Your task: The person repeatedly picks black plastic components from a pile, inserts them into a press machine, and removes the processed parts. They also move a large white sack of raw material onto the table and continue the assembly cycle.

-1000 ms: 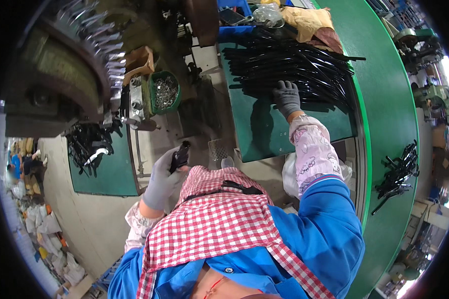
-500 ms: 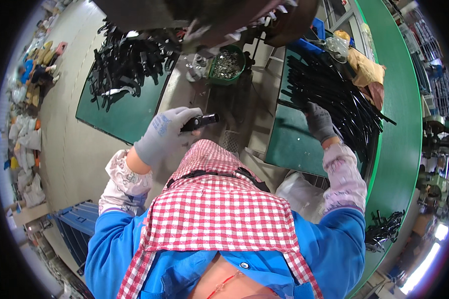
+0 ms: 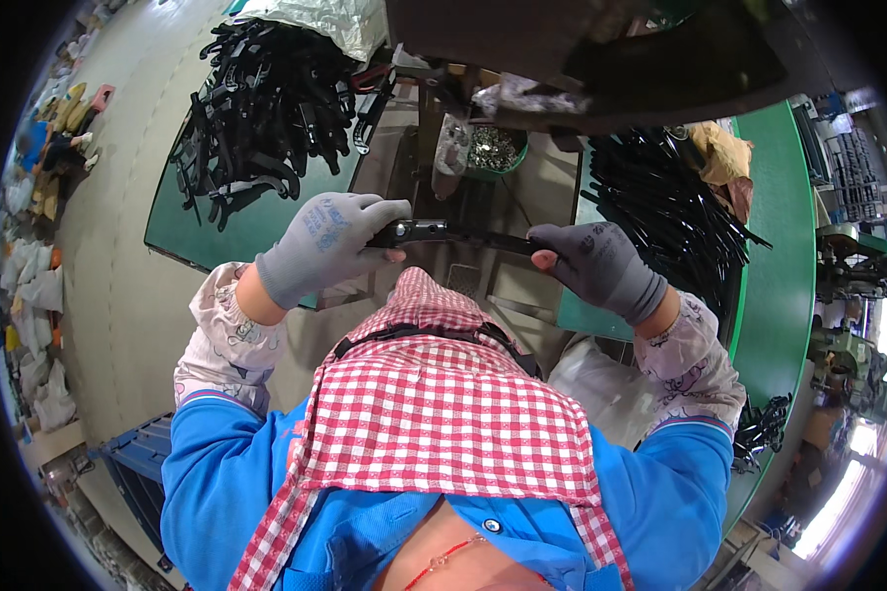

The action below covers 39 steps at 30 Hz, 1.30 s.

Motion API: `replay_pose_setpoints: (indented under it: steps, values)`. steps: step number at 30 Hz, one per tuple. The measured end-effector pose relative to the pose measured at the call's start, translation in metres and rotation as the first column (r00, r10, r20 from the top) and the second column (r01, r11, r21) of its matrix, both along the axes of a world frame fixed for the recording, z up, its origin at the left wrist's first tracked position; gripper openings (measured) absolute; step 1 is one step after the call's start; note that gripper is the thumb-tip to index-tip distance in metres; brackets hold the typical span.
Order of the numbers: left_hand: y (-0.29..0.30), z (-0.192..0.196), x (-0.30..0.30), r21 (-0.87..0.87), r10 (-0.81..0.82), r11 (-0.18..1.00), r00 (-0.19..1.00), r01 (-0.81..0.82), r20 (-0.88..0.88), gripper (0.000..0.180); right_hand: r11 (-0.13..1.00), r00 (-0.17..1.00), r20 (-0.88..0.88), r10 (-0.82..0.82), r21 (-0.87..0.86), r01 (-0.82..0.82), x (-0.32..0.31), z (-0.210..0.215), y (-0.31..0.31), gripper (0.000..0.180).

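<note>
My left hand (image 3: pixel 327 248), in a grey glove, is closed round a short black handle-like part (image 3: pixel 398 234) with a shiny end. My right hand (image 3: pixel 606 266), in a darker grey glove with a bare thumb tip, pinches the right end of a slim black bar (image 3: pixel 493 239). The two black pieces lie in one line in front of my apron and meet between my hands; whether they are joined, I cannot tell. A dark machine part (image 3: pixel 601 69) overhangs from the top, above and beyond my hands.
A pile of black handle-like parts (image 3: pixel 266 108) lies on the green table (image 3: pixel 182 222) at left. Many long black bars (image 3: pixel 650 197) lie at right beside brown paper (image 3: pixel 724 158). A green bowl (image 3: pixel 519 161) of small metal pieces stands ahead. A blue crate (image 3: pixel 148 448) sits at lower left.
My right hand has left the bars at right and come to the middle with one bar, meeting the part in my left hand. The view has shifted somewhat.
</note>
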<state>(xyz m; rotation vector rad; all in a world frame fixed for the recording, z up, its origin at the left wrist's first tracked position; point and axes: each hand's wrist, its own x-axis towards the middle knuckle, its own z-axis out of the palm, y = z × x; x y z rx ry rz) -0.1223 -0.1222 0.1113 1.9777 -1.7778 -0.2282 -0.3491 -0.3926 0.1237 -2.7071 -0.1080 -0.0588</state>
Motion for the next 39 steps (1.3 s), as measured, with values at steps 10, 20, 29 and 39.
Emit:
replay_pose_setpoints:
  steps: [10, 20, 29, 39]
  values:
    - [-0.009, -0.001, 0.046, 0.045, -0.168, 0.985, 0.89, 0.164, 0.423, 0.048, 0.975, 0.989, -0.134, -0.067, -0.22, 0.037, 0.053, 0.008, 0.035, 0.034]
    - [-0.058, 0.028, 0.093, -0.007, -0.189, 0.972, 0.798, 0.235, 0.572, 0.043, 0.852, 0.933, 0.229, -0.278, -0.39, 0.349, 0.074, -0.001, 0.031, 0.033]
    - [-0.088, 0.01, 0.1, -0.062, -0.251, 0.935, 0.773, 0.35, 0.582, 0.033, 0.871, 0.949, 0.221, -0.223, -0.392, 0.296, 0.071, -0.004, 0.002, 0.044]
    - [-0.098, 0.001, 0.108, 0.118, -0.376, 0.926, 0.851, 0.358, 0.367, 0.032, 0.888, 0.914, -0.152, -0.376, -0.339, 0.309, 0.078, -0.006, 0.002, 0.05]
